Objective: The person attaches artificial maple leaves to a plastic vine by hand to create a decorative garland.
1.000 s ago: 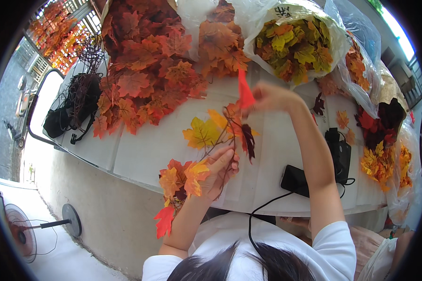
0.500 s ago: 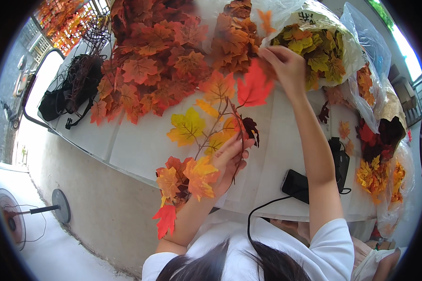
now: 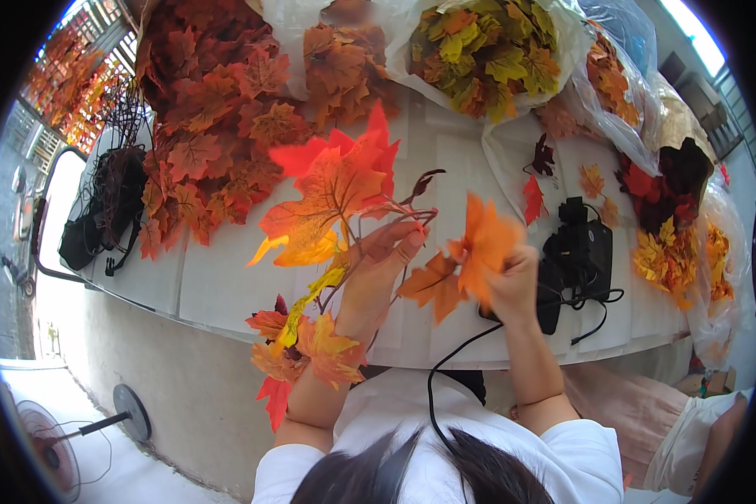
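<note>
My left hand [image 3: 376,273] pinches the brown stem of an artificial maple branch [image 3: 317,186]. Red, orange and yellow leaves spread above that hand, while lower ones hang over my left forearm. Close to the stem's end, my right hand [image 3: 512,284] is closed on orange artificial maple leaves [image 3: 484,244], which are slightly blurred; a gap shows between them and the left fingertips. Beyond both hands lies a large pile of rust-red leaves [image 3: 214,118], with a smaller heap of brownish-orange leaves [image 3: 344,71] to its right.
A plastic bag of green-yellow leaves [image 3: 500,63] stands at the far side. Black cased devices and cables [image 3: 580,252] lie right of my right hand. Dark red leaves [image 3: 668,181] and yellow leaves [image 3: 668,252] sit farther right. Black wire stems [image 3: 118,189] are at the left.
My right hand has come back from the far leaf heap toward my left hand, bringing orange leaves. The branch has turned in my left hand, and the view has shifted.
</note>
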{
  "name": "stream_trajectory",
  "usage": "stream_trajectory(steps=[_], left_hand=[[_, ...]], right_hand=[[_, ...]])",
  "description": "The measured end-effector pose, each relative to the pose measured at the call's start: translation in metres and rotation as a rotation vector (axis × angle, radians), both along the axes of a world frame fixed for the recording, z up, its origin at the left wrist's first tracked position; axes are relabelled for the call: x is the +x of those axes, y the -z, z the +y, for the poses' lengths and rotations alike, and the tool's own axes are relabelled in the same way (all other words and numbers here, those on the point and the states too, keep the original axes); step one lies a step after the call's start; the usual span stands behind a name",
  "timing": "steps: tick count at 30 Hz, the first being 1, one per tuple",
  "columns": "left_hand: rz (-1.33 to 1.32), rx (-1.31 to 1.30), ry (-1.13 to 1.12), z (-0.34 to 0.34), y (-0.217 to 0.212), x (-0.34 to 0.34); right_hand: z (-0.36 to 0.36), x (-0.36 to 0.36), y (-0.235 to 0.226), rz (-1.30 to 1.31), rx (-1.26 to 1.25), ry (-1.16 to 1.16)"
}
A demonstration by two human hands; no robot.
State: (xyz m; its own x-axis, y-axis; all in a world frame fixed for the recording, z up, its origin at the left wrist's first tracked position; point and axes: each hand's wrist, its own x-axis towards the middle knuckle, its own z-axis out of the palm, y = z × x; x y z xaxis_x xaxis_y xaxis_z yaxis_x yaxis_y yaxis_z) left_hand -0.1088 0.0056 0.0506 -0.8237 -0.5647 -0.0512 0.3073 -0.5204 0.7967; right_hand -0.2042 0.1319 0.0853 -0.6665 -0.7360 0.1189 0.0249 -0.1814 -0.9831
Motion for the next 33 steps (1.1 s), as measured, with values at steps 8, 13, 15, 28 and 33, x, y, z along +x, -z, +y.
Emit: stream_trajectory(steps=[8,13,15,28,33], left_hand=[[0.126,0.315,0.141,0.007,-0.005,0.008],[0.098,0.387,0.011,0.019,-0.021,0.007],[0.149,0.406,0.100,0.018,-0.020,0.009],[-0.290,0.072,-0.705,0.004,0.100,-0.088],[-0.063,0.277,-0.623,-0.003,0.082,-0.076]], right_hand=[[-0.019,0.019,0.031,-0.117,-0.111,0.109],[-0.020,0.023,0.037,-0.346,-0.251,-0.031],[-0.023,0.026,0.030,-0.213,-0.190,0.080],[-0.031,0.004,0.039,0.272,0.439,-0.216],[-0.025,0.015,0.046,0.506,0.203,-0.082]])
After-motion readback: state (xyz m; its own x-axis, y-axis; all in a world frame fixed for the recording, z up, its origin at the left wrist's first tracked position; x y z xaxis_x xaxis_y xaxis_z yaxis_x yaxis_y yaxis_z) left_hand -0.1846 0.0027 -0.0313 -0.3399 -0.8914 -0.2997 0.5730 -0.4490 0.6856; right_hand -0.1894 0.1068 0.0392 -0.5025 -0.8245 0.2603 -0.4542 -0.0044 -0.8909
